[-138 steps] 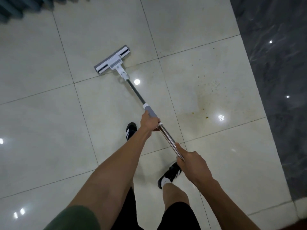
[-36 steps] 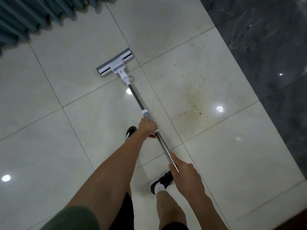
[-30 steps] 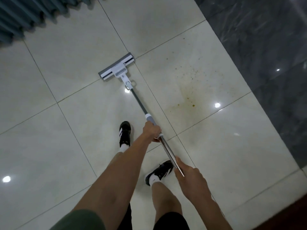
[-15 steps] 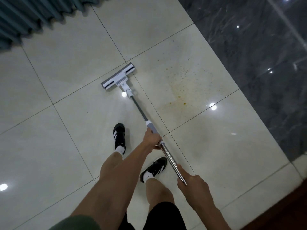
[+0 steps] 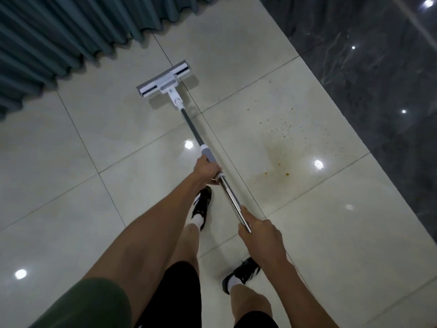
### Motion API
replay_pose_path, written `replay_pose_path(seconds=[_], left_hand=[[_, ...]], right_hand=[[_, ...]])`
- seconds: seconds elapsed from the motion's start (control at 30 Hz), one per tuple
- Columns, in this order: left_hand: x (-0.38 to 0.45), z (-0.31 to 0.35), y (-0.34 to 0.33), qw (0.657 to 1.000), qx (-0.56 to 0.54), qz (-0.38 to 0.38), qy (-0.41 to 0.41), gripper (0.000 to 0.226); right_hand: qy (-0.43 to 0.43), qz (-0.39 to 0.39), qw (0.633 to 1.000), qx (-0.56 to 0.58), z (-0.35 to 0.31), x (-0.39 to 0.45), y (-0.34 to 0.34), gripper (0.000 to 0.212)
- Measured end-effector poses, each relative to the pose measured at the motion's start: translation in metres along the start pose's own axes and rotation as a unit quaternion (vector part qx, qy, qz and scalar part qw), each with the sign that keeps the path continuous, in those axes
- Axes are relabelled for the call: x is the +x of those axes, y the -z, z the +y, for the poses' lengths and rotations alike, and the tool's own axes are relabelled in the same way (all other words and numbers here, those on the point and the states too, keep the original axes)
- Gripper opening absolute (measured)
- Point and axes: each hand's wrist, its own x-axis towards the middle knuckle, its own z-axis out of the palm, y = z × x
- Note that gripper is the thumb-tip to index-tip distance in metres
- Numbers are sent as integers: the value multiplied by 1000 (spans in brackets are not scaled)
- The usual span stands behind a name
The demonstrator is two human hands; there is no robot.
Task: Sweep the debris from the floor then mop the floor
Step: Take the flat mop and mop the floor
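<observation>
Pushed farther out ahead of both hands since half a second ago, the flat white-and-grey rectangular mop head (image 5: 163, 80) now lies on the glossy cream floor tiles (image 5: 71, 176) closer to the pleated teal curtain hem (image 5: 59, 39), with a strip of bare tile between them. Its slim pole (image 5: 189, 121) runs back to the left hand (image 5: 206, 170), whose fingers wrap the grey sleeve, and the polished steel upper shaft (image 5: 230, 200) ends in the right hand (image 5: 259, 235), curled round its top. To the right of both hands a brownish speckled stain (image 5: 279, 152) spreads on a tile, untouched by the mop; beyond it the dark veined marble slab (image 5: 378, 79) edges the floor. Left of the hands wide tile lies open. Black-and-white sneakers (image 5: 202, 203) stand below the hands, feet swapped in stride.
</observation>
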Motion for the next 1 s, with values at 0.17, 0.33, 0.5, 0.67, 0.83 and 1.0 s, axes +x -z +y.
replay_pose_path(seconds=[0.17,0.33,0.5,0.67,0.83,1.0], left_hand=[[67,64,59,1000,19,-2,-4,23],[113,104,85,1000,23,-8,-1,15],[128,114,83,999,35,-21,14,18],[123,112,69,998,57,-26,29,16],[104,99,32,996,72,-29,36,10],[69,60,-32,996,59,-36,47,15]], right_hand=[[-4,4,1000,7,-77,83,18,50],[-18,6,999,-26,-115,141,35,48],[-35,-2,999,-36,-119,155,43,44],[-42,1,999,-23,-109,145,41,43],[-37,6,999,3,-69,126,39,41],[-35,4,999,13,3,84,31,43]])
